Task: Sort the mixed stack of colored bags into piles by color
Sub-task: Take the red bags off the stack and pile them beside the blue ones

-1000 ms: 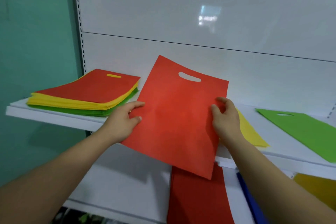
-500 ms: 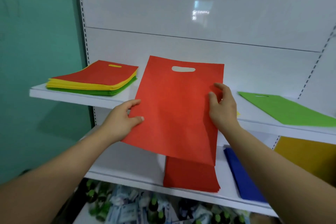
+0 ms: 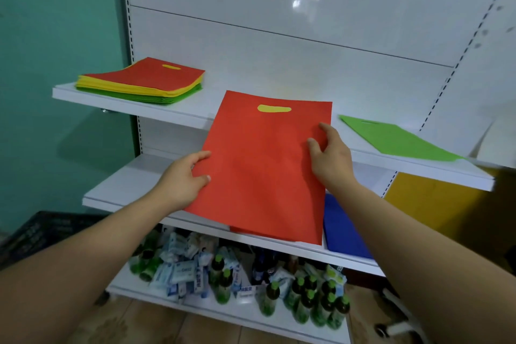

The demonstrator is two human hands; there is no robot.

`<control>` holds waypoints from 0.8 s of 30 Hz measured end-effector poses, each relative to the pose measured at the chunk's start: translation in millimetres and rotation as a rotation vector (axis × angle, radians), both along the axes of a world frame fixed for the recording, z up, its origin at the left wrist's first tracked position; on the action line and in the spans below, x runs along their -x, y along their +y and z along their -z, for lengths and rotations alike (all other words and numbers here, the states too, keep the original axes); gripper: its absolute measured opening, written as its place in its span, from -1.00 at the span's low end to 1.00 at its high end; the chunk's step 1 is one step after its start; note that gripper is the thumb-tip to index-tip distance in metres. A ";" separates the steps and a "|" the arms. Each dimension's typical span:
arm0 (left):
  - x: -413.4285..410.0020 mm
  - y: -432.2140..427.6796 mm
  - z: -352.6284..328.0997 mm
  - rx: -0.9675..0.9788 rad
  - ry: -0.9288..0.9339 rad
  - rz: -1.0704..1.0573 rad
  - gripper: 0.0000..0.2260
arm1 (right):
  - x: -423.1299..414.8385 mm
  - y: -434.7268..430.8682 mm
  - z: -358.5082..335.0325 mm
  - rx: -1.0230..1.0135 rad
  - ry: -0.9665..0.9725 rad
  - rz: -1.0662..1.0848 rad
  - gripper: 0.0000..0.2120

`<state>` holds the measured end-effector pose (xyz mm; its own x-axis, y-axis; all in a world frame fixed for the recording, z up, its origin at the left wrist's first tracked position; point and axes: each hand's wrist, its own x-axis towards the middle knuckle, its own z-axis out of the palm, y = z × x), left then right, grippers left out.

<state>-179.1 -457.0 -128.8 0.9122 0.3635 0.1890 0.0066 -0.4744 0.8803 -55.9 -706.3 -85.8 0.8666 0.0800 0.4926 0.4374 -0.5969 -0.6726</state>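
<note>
I hold a red bag [image 3: 262,167] by both side edges in front of the shelves. My left hand [image 3: 183,180] pinches its left edge and my right hand [image 3: 331,159] pinches its right edge. A yellow bag shows through its handle hole. Its lower end hangs just over a red pile [image 3: 251,230] on the middle shelf. The mixed stack [image 3: 142,81], red on top over yellow and green, lies at the upper shelf's left end. A green bag [image 3: 396,141] lies on the upper shelf at the right. A blue pile [image 3: 342,227] sits to the right of the red pile.
A white upper shelf [image 3: 178,114] and middle shelf [image 3: 120,190] jut out toward me. A yellow panel [image 3: 435,204] stands behind the blue pile. The bottom shelf holds several green bottles [image 3: 304,299] and packets. A dark crate [image 3: 42,229] sits at the lower left.
The red bag has come down and toward me, from in front of the upper shelf to just above the red pile on the middle shelf. Both hands keep their hold.
</note>
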 end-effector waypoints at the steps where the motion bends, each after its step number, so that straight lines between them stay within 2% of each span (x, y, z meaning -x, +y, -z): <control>1: 1.4 -6.4 0.6 0.003 -0.002 -0.004 -0.55 | 0.1 -5.4 2.3 0.025 0.005 -0.006 -0.53; 7: 6.1 -48.7 28.6 -0.006 0.081 -0.029 -0.53 | -4.0 -47.2 37.7 0.126 0.092 -0.046 -0.52; 15: 7.2 -103.2 85.0 -0.018 0.221 -0.076 -0.54 | -15.2 -92.6 106.1 0.146 0.241 -0.103 -0.53; 24: -35.6 -108.3 120.7 -0.084 0.326 -0.065 -0.54 | -58.7 -97.4 157.0 0.169 0.365 -0.107 -0.55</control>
